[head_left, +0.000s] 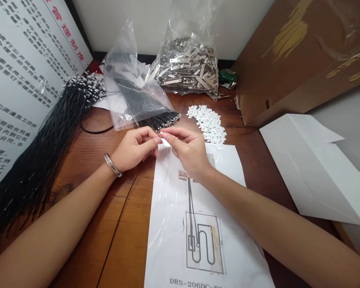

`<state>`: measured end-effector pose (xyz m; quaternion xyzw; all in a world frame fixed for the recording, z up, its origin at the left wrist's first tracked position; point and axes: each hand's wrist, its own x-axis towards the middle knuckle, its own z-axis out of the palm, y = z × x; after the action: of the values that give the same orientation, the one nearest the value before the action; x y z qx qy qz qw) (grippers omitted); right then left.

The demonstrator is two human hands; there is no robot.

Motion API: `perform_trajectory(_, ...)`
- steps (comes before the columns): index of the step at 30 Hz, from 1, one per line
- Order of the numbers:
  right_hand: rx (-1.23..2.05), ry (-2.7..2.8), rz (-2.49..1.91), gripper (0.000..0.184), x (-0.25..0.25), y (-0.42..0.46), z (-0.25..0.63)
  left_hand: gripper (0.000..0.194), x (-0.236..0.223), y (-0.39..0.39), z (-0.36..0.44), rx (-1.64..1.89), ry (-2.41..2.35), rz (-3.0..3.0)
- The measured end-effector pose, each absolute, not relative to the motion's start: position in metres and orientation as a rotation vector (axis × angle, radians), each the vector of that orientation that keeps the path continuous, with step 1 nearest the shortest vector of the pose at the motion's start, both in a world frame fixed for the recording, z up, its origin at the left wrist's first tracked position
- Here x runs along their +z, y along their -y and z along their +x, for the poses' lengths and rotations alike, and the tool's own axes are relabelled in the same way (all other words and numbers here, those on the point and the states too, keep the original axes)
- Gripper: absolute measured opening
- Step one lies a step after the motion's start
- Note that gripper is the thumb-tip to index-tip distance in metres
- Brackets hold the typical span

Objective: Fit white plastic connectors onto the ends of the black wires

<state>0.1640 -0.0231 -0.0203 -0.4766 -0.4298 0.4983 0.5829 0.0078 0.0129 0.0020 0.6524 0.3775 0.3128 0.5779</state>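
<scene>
My left hand [138, 148], with a metal bangle at the wrist, is closed with thumb and forefinger pinched together. A thin black wire [118, 224] runs from below it toward the near edge of the table; its upper end is hidden by the fingers. Fingertip to fingertip with it, my right hand [187, 148] pinches a tiny white connector housing [161, 134], mostly covered by the fingers. Just behind the hands, a bundle of black wires [159, 121] with metal tips sticks out of a clear plastic bag [120, 80]. A pile of white connector housings [208, 126] lies to the right.
A printed drawing sheet [168, 240] lies under my right forearm. Black wires with white ends [48, 148] are heaped at left beside a printed board [15, 72]. At the back stand a bag of metal strips [186, 68] and a green tape measure [228, 78]. A brown box [288, 60] and folded white card [312, 168] are right.
</scene>
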Motion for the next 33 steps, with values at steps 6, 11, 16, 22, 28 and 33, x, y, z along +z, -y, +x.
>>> perform_trajectory(6, 1.158, 1.024, -1.157, 0.014, -0.021, 0.023, 0.165, 0.026, 0.001, -0.014, 0.008, 0.813, -0.914, 1.546)
perform_trajectory(11, 1.150, 1.030, -1.138, 0.016, -0.022, 0.022, 0.165, 0.025, -0.001, -0.016, 0.007, 0.831, -0.894, 1.542)
perform_trajectory(16, 1.139, 1.027, -1.174, 0.014, -0.020, 0.024, 0.164, 0.026, 0.001, -0.016, 0.007, 0.798, -0.886, 1.546)
perform_trajectory(22, 1.097, 1.026, -1.191, 0.014, -0.019, 0.023, 0.167, 0.028, 0.001, -0.016, 0.008, 0.808, -0.890, 1.536)
perform_trajectory(28, 1.225, 1.056, -1.113, 0.013, -0.020, 0.013, 0.178, 0.023, 0.001, -0.016, 0.007, 0.792, -0.904, 1.548)
perform_trajectory(33, 1.196, 1.097, -1.125, 0.014, -0.021, 0.014, 0.175, 0.021, 0.000, -0.016, 0.007, 0.789, -0.885, 1.547)
